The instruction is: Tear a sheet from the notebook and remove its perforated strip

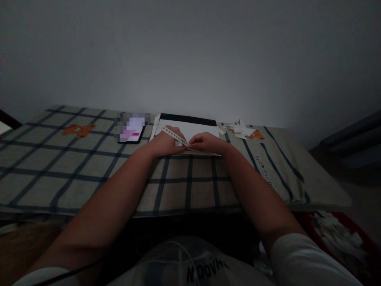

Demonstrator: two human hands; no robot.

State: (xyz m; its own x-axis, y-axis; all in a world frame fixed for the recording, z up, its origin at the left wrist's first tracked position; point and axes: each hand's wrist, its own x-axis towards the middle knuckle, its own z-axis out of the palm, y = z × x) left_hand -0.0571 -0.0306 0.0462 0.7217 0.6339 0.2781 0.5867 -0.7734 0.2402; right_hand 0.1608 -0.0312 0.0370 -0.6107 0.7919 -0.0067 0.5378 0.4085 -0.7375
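Note:
Both my hands rest on a white sheet (193, 130) lying on a dark board (187, 118) at the far side of the table. My left hand (166, 142) is closed on a narrow white dotted paper strip (175, 136) that slants across its fingers. My right hand (205, 142) is closed too, pinching the strip's lower end where the two hands meet. The scene is dim, so finer detail of the strip is hard to read.
A checked tablecloth (74, 167) with orange bear prints covers the table. A lit phone (132, 130) lies left of the board. Torn white paper scraps (239, 129) lie to its right. A red bin of paper waste (336, 238) sits at the lower right.

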